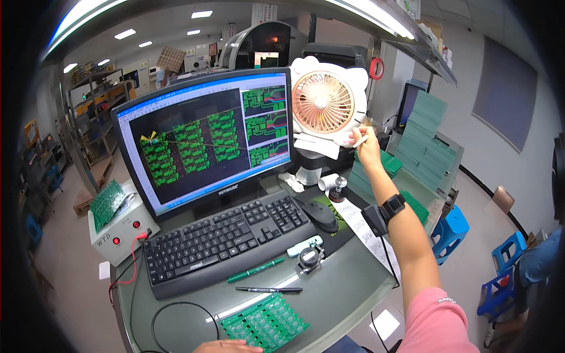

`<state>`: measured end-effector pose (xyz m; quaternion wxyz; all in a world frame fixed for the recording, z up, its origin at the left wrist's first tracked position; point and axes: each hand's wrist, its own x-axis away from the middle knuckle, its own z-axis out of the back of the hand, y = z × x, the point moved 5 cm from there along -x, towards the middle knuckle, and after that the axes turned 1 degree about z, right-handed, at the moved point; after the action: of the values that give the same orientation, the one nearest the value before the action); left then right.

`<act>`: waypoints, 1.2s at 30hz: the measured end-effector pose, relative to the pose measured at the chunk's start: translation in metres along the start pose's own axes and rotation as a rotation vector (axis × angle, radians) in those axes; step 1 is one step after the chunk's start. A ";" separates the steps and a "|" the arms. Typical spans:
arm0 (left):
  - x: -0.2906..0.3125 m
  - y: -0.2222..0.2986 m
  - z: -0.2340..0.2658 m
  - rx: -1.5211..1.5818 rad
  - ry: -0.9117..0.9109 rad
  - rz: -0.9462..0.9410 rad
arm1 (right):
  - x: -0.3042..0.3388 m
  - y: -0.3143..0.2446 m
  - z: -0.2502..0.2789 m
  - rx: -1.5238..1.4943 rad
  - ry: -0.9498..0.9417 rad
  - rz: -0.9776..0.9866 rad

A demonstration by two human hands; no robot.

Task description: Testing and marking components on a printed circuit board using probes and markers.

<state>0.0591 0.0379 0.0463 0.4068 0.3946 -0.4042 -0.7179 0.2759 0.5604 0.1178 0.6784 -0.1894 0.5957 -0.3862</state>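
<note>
My right hand point(367, 147) is raised at the lower right edge of a white fan point(358, 88) with a pink grille. Its fingers are pinched around a thin, pale stick-like piece point(361, 141), too small to name. At the bottom edge my left hand point(226, 347) lies flat, only partly in view. Its fingertips are beside the near left corner of a green circuit board panel point(265, 322), which rests on the desk. Just beyond the panel are a black pen point(269, 289) and a green marker point(255, 270).
A monitor point(206, 141) showing board images stands behind a black keyboard point(226, 235) and mouse point(321, 216). A small magnifier point(309, 257) sits nearby. Stacked green boards point(415, 206) are at the right. A white control box point(120, 226) trails a red cable. Blue stools point(451, 229) stand beyond the desk.
</note>
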 end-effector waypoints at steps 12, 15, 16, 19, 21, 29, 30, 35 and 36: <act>0.015 -0.015 -0.005 -0.043 -0.122 0.011 | 0.197 -0.108 0.003 0.424 -0.926 0.245; 0.019 -0.021 -0.006 -0.014 -0.130 -0.005 | 0.221 -0.105 0.014 0.578 -1.028 0.270; 0.019 -0.022 -0.006 -0.005 -0.123 -0.036 | 0.227 -0.100 0.015 0.561 -1.067 0.227; 0.022 -0.028 -0.007 0.052 -0.141 -0.027 | 0.242 -0.085 0.012 0.537 -1.168 0.089; 0.023 -0.029 -0.006 0.085 -0.135 0.002 | 0.249 -0.082 0.009 0.457 -1.139 0.078; 0.021 -0.017 -0.005 0.099 -0.127 -0.007 | 0.240 -0.091 0.021 0.227 -0.998 0.064; 0.022 -0.015 -0.006 0.071 -0.151 -0.015 | 0.238 -0.092 0.023 0.185 -1.044 -0.007; 0.022 -0.015 -0.017 -0.071 -0.222 -0.010 | 0.231 -0.114 0.027 -0.040 -1.113 -0.088; 0.022 -0.014 -0.017 -0.088 -0.208 -0.062 | 0.231 -0.121 0.025 -0.078 -1.111 -0.082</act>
<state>0.0632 0.0184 0.0224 0.3574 0.3121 -0.3997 -0.7843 0.2617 0.3060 0.0566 0.8672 -0.4125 0.1545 -0.2322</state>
